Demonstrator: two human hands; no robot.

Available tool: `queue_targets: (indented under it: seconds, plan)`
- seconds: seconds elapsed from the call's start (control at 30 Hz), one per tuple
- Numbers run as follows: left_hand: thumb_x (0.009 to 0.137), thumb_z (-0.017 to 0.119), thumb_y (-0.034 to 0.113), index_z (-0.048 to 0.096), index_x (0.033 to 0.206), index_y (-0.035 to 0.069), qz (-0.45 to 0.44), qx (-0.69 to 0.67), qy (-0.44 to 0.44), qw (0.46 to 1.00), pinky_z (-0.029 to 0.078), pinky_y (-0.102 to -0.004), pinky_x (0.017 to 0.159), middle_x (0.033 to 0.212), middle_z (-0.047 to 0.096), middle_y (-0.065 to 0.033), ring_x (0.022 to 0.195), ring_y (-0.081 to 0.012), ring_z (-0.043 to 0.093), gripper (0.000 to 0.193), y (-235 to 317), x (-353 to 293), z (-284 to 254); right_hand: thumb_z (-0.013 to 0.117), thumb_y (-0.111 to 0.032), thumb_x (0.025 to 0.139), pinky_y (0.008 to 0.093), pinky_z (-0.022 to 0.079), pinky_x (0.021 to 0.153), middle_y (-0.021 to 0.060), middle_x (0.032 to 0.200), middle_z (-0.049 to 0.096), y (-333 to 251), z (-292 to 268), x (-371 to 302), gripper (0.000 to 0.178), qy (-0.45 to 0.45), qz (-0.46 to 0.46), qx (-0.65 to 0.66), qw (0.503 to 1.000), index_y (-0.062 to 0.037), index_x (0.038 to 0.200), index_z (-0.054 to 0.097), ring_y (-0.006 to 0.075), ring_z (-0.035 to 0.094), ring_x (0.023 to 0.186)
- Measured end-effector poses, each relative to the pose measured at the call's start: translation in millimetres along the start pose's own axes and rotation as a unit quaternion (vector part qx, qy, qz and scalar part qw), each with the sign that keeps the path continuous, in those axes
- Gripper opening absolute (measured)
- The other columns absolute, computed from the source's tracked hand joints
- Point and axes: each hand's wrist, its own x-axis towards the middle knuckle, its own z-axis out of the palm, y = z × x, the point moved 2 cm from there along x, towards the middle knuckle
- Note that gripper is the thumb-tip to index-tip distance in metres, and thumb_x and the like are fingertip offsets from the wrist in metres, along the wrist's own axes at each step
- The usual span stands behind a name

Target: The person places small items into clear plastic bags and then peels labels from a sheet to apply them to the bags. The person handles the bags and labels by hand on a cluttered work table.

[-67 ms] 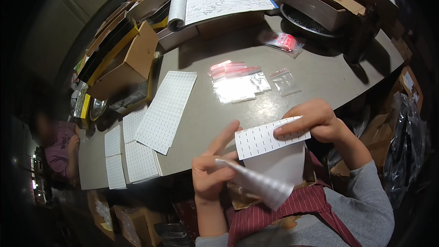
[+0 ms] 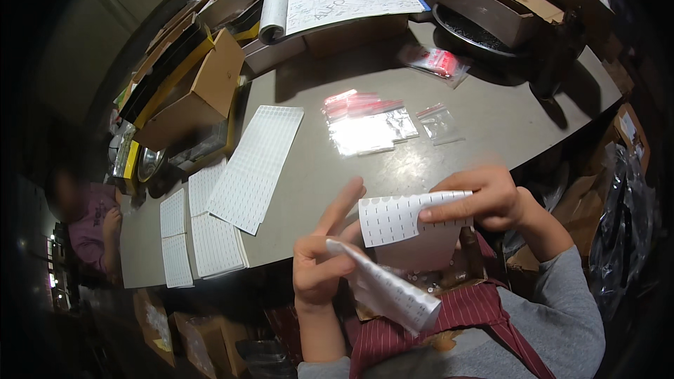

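Note:
Above my lap, my right hand (image 2: pixel 484 196) pinches a white sheet of small labels (image 2: pixel 393 221) marked with rows of short dark dashes. The thumb lies flat on top; the other fingers are partly hidden. My left hand (image 2: pixel 326 256) grips a curled white flap (image 2: pixel 393 291) between thumb and fingers, index finger stretched upward. Whether flap and sheet are one piece I cannot tell. Beneath them, small round bits (image 2: pixel 439 277) show in a box or tray by my apron (image 2: pixel 456 312). To the left lie stacks of similar sheets (image 2: pixel 256 168) on the table.
Clear zip bags with red tops (image 2: pixel 368 126) lie on the grey table (image 2: pixel 309 189), one single bag (image 2: pixel 440 125) beside them. Behind are a pack of bags (image 2: pixel 435 63), a notepad (image 2: pixel 351 7), cardboard boxes (image 2: pixel 203 91) and a dark round pan (image 2: pixel 477 31). A person (image 2: pixel 95 224) sits far left.
The curled flap has swung down and away from the sheet, widening the gap between them. The sheet's top edge now curls over, and small round bits show underneath.

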Motion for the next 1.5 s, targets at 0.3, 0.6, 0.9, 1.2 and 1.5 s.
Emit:
queue_targets:
  seconds: [0.3, 0.6, 0.9, 1.2, 1.5]
  plan:
    - [0.081, 0.07, -0.006, 0.073, 0.097, -0.01, -0.012, 0.299, 0.086, 0.95, 0.05, -0.0309, 0.085, 0.104, 0.073, -0.0163, 0.095, -0.0221, 0.067, 0.017, -0.1, -11.0, 10.2, 0.057, 0.002, 0.069, 0.0405, 0.054, 0.094, 0.0218, 0.12, 0.067, -4.4, 3.5, 4.5, 0.052, -0.029, 0.01, 0.101, 0.994, -0.0034, 0.118, 0.073, 0.0339, 0.067, 0.111]
    - [0.079, 0.073, -0.006, 0.074, 0.093, -0.006, 0.093, 0.41, 0.126, 0.899, 0.05, -0.0293, 0.076, 0.089, 0.072, -0.0134, 0.082, -0.0221, 0.067, 0.014, -6.9, -12.4, 23.7, 0.073, -0.018, 0.09, 0.0336, 0.052, 0.088, 0.0147, 0.112, 0.071, 11.5, 7.2, 4.6, 0.032, 0.002, 0.212, 0.141, 0.967, 0.0012, 0.115, 0.068, 0.0215, 0.068, 0.101]
    - [0.085, 0.071, 0.002, 0.073, 0.102, -0.01, -0.055, 0.277, 0.117, 0.952, 0.047, -0.0261, 0.076, 0.095, 0.071, -0.0096, 0.084, -0.0149, 0.063, 0.021, -13.0, -0.3, 26.6, 0.07, -0.012, 0.092, 0.0297, 0.054, 0.08, 0.0129, 0.096, 0.075, 11.2, 12.6, -4.1, 0.018, 0.051, 0.231, 0.082, 0.968, 0.002, 0.103, 0.073, 0.018, 0.071, 0.088]
    - [0.082, 0.074, -0.005, 0.075, 0.101, -0.002, 0.075, 0.476, 0.04, 0.875, 0.049, -0.0283, 0.064, 0.081, 0.07, -0.011, 0.07, -0.0175, 0.064, 0.019, -23.7, 20.0, 21.2, 0.067, -0.008, 0.087, 0.0402, 0.052, 0.083, 0.0157, 0.105, 0.066, 25.0, -4.1, 1.3, 0.026, -0.003, 0.156, -0.069, 0.985, -0.0017, 0.112, 0.062, 0.0333, 0.065, 0.096]
    - [0.077, 0.07, -0.006, 0.075, 0.098, -0.004, 0.06, 0.566, -0.013, 0.822, 0.052, -0.0306, 0.071, 0.085, 0.071, -0.0155, 0.076, -0.025, 0.067, 0.021, -24.0, 25.2, 18.8, 0.067, -0.003, 0.071, 0.0419, 0.048, 0.079, 0.013, 0.092, 0.056, 22.3, -3.1, 13.0, 0.028, -0.045, 0.067, -0.224, 0.971, -0.0032, 0.096, 0.055, 0.0342, 0.057, 0.086]
